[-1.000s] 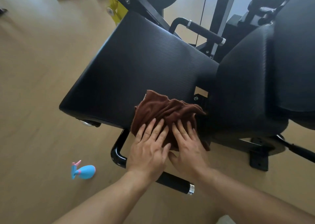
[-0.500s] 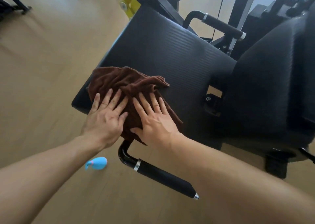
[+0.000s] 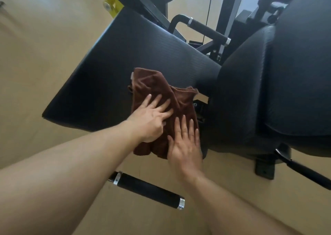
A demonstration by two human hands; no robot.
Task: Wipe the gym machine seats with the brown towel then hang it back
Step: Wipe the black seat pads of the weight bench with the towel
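Nearest to the camera, two bare forearms are seen reaching forward over the wooden floor (image 3: pixel 35 55). Below them, a black handle (image 3: pixel 146 190) with metal end caps is seen sticking out from under the seat. A little farther, the right hand (image 3: pixel 184 143) is laid flat, fingers spread, on the near part of the towel (image 3: pixel 157 91), close to the gap between the seat (image 3: pixel 134 55) and the backrest (image 3: pixel 250 91). Just beside it, the left hand (image 3: pixel 150 118) is pressed open on the towel too; nothing is gripped by either hand. The brown towel is crumpled on the right near corner of the seat, and its near edge is hanging over the seat edge. Behind the seat, a second handle (image 3: pixel 207 29) and the black frame (image 3: pixel 143 7) are seen.
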